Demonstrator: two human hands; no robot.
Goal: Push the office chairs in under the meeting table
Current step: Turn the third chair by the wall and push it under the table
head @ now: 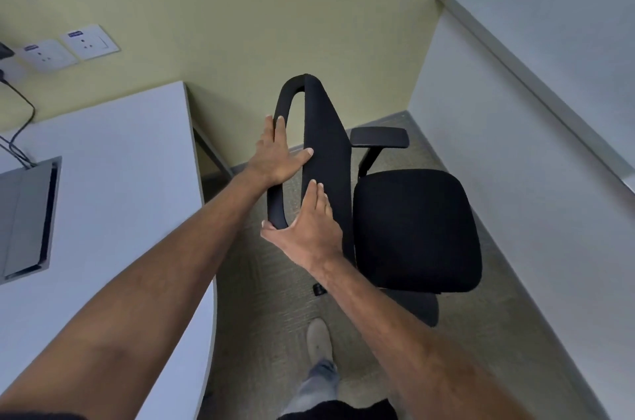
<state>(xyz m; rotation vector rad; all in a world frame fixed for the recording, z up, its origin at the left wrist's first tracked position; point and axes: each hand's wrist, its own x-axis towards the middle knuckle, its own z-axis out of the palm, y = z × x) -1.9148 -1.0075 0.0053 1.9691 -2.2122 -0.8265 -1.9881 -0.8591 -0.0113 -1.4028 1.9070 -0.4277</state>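
Note:
A black office chair [412, 227] stands in the room's corner, its seat facing right, away from the white meeting table [113, 186] on the left. Its backrest [326, 131] rises between the seat and the table, seen nearly edge-on. My left hand [278, 155] lies on the backrest's top frame, fingers over the left bar and thumb against the padded panel. My right hand [305, 230] holds the same frame lower down, thumb hooked around the bar's near end. One armrest [379, 137] shows beyond the backrest.
White walls [515, 151] close in on the chair's right, a yellow-green wall [257, 24] behind it. An open grey cable box [27, 220] sits in the table top, with cables running to wall sockets [68, 48]. My shoe [319, 340] stands on the carpet [275, 299] between table and chair.

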